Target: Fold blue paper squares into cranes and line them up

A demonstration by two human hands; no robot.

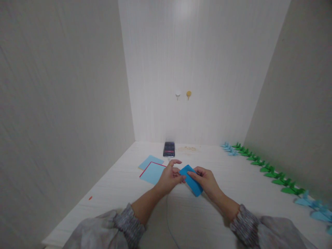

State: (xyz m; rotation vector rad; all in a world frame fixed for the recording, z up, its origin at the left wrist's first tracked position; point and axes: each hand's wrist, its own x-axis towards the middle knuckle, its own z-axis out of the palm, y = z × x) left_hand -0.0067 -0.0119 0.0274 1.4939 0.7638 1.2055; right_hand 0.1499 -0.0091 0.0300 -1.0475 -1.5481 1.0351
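The work looks to be partway through one piece: the blue paper [194, 186] is already folded down to a narrow oblong, but it has no points or wings of the kind seen on the finished paper figures, so most of its creasing seems left to do. A good many figures are done and stand in a row along the right wall, green ones [269, 169] in the middle, with pale blue ones at the far end [229, 148] and at the near end [313, 204]. Two flat pale blue sheets [153, 173], one showing a red edge, lie unfolded on the counter [116, 193], just left of the hands. The blue paper is held just above the counter between both hands. The left hand [169, 178] pinches its upper left end with thumb and fingers, the forefinger raised. The right hand [206, 180] grips the long right edge, thumb on top. A phone [169, 149] lies beyond them, near the back wall.
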